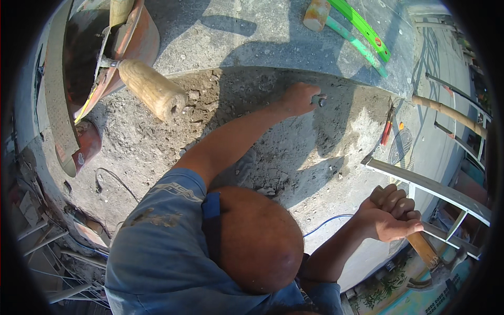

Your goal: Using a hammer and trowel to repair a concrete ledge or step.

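Head view: near the upper centre of the frame, left hand (pixel 300 98) in a tight fist, fingers together and clamped around a metal tool (pixel 321 102), perhaps a chisel, though mostly too hidden to tell. Rough, crumbly ground (pixel 207 89) around the fist, just below a grey slab (pixel 252 48) across the top. At lower right, well apart, right hand (pixel 395 212) with fingers curled firmly around the wooden handle of a hammer (pixel 421 249), head down toward the rim. At upper right, on the slab, a green level (pixel 364 29) beside a turquoise-handled mallet (pixel 357 46). Right of centre, red-handled pliers (pixel 387 131); farther right, a metal ladder (pixel 436 190). At upper left, a reddish bucket (pixel 149 39) and a wooden-handled tool (pixel 152 89).
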Available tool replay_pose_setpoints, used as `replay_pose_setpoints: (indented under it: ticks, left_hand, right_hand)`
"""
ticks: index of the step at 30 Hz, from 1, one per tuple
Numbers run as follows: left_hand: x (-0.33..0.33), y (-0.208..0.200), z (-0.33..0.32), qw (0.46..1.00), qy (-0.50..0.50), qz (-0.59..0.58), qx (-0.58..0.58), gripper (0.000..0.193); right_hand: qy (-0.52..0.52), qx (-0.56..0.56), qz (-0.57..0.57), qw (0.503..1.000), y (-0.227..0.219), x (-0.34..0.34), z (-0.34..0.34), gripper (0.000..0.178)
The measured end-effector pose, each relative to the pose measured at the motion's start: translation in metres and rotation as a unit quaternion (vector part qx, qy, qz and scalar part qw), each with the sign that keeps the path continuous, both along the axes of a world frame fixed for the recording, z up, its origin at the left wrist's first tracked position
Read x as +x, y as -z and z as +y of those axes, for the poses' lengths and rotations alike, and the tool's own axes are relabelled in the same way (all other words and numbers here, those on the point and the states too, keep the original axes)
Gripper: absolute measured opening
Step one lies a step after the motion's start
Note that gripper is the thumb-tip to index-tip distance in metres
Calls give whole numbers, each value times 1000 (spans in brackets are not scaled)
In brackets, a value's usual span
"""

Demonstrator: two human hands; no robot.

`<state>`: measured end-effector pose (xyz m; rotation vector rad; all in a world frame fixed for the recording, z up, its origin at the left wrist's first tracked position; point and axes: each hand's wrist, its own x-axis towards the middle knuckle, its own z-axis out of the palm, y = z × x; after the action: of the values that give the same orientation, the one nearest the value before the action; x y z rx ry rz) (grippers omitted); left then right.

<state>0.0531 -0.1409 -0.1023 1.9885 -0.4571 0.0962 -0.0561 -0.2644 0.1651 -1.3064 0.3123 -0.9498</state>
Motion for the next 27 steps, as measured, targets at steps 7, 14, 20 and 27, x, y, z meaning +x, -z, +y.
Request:
replay_pose_setpoints:
  ticks: [7,14,20,27]
  left_hand:
    - [-8,5,-4,1000,-6,1,-23,22]
    - [2,-4,3,999,-6,-6,-40,18]
    - [8,2,3,999,-17,-23,-41,18]
    - [5,-6,4,1000,-3,8,-23,18]
  right_hand:
    - [-239,-35,471,848,99,-47,-4,36]
    - [-39,4,47,998,-17,7,-7,43]
    - [-269,-75,541,793,144,-59,5,30]
    - [-48,-37,141,988,-38,13,-11,47]
